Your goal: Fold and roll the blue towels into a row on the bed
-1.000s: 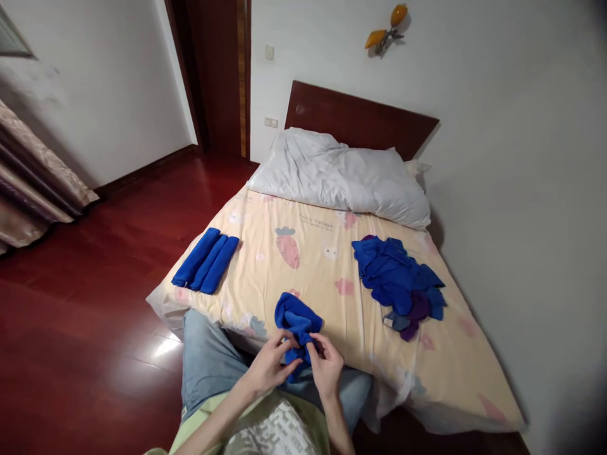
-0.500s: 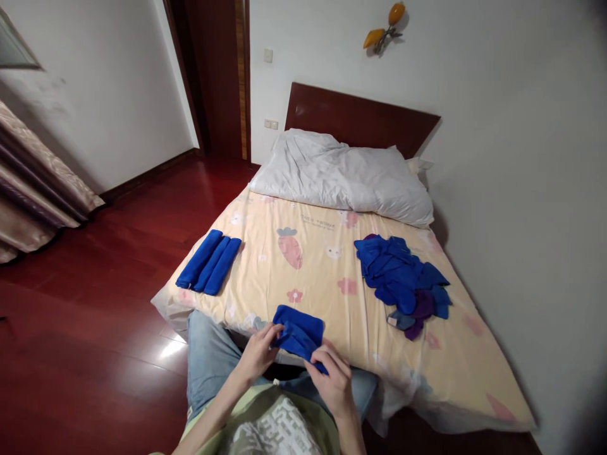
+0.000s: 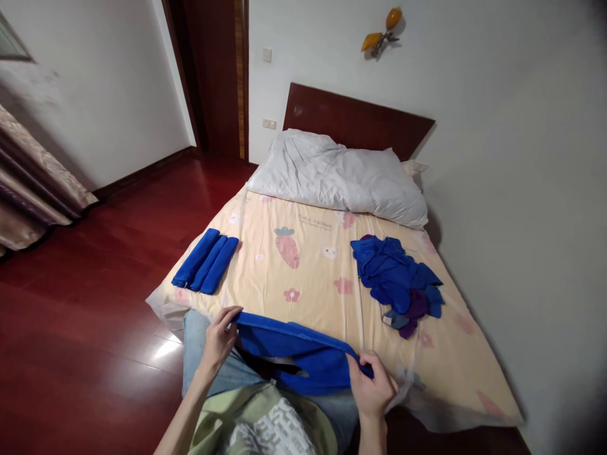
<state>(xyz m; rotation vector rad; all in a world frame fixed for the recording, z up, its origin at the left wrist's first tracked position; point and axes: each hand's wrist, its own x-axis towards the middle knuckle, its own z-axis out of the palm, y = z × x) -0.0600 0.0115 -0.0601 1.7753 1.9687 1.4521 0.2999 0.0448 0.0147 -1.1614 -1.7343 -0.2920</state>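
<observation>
A blue cloth [image 3: 303,344] is stretched between my two hands at the near edge of the bed, its lower part hanging over my lap. My left hand [image 3: 222,335] pinches its left end, and my right hand [image 3: 372,382] grips the right end with the thumb on top. On the left of the bed lie three blue rolled cloths [image 3: 206,261], side by side. A loose heap of blue cloths [image 3: 393,272] rests on the right, with a purple cloth [image 3: 417,306] showing at its near side.
The bed has a yellow patterned sheet [image 3: 313,291]. A white quilt [image 3: 336,170] lies bunched before the dark headboard [image 3: 355,120]. Reddish wood floor [image 3: 114,303] runs along the left, and a white wall [image 3: 512,189] stands at the right.
My hands have moved apart, left hand leftward and right hand rightward. The blue cloth, bunched small before, is now spread wide between them.
</observation>
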